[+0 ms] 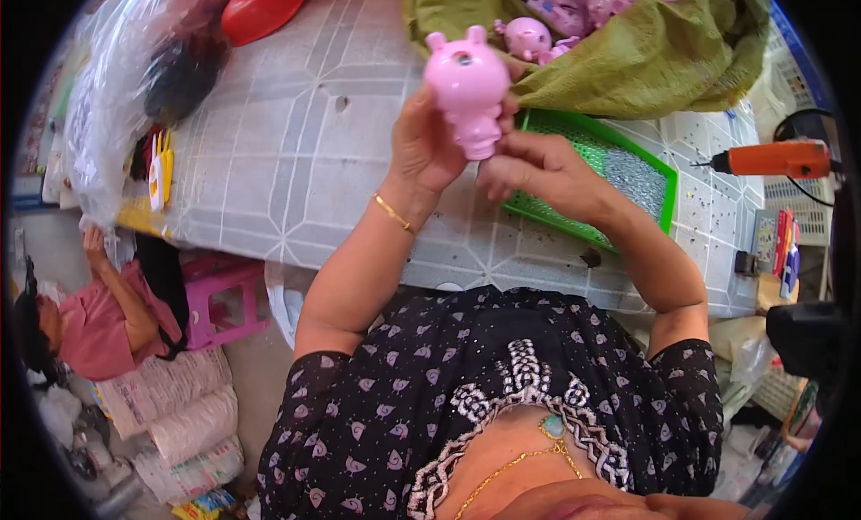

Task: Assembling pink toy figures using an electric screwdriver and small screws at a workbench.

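Note:
A glossy pink plastic toy figure point(467, 82), with a big round head, two small ears and a narrow body, is held up over the table. My left hand point(425, 142) is closed around its side and back. Close to the toy's lower end is my right hand point(545, 175), its thumb and fingers drawn together and slightly blurred. Whatever those fingertips hold, if anything, is hidden. Below the right hand lies a green plastic tray point(668, 190) with many small silvery metal pieces point(633, 175), probably screws.
An olive woven sack point(659, 72) full of pink toy parts point(527, 38) lies at the back right. An orange power screwdriver point(778, 160) is at the right. Yellow-handled snips point(160, 170) and clear plastic bags point(112, 99) are left. Another person point(108, 327) sits at the lower left.

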A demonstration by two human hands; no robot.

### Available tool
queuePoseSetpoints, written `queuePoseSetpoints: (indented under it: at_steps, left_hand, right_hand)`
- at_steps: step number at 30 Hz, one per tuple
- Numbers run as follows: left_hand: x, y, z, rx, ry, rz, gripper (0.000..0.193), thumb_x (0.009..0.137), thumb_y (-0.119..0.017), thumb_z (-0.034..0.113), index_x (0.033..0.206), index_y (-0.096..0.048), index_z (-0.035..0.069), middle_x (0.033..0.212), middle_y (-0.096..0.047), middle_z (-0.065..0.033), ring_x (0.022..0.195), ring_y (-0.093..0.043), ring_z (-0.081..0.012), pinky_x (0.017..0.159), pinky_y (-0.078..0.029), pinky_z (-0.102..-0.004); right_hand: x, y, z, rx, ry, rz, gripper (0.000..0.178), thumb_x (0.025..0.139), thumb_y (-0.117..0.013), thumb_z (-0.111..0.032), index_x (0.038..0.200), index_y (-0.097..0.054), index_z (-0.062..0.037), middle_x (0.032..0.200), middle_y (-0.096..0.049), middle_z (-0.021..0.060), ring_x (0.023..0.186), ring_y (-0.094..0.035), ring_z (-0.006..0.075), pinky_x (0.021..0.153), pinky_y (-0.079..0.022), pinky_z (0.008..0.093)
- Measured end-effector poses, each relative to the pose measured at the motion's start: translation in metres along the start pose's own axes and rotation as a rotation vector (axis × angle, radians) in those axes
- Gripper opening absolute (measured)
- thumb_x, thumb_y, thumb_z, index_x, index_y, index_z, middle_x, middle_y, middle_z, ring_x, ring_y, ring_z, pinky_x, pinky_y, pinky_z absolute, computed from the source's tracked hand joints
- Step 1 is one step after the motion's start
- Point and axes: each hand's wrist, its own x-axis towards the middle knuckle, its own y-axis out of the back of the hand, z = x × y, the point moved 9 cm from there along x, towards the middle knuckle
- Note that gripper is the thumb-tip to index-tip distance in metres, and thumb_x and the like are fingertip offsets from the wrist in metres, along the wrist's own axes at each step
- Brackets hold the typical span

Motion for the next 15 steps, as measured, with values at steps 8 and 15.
queuePoseSetpoints:
  at_steps: [8,15]
  left_hand:
    - [-0.005,0.015,0.009,-0.237,-0.064,0.060,0.086,0.075,-0.077,0.048,0.143,-0.035,0.017,0.128,-0.047,-0.0238,0.081,-0.050,-0.0232,0.069,-0.045,-0.0330]
    - [0.002,0.034,-0.004,-0.261,0.031,0.100,0.082,0.076,-0.077,0.048,0.139,-0.040,0.011,0.126,-0.049,-0.0227,0.080,-0.044,-0.0198,0.070,-0.041,-0.0308]
  right_hand:
    - [-0.223,0.128,-0.120,-0.446,1.067,1.391,0.013,0.090,-0.058,0.001,0.102,-0.058,0.0050,0.082,-0.061,0.0061,0.075,-0.059,0.0114,0.071,-0.046,0.0236]
    - [-0.319,0.242,-0.062,-0.307,0.952,1.630,0.038,0.089,-0.065,-0.013,0.117,-0.046,0.0039,0.107,-0.059,0.0136,0.087,-0.061,0.0183,0.084,-0.049,0.0291]
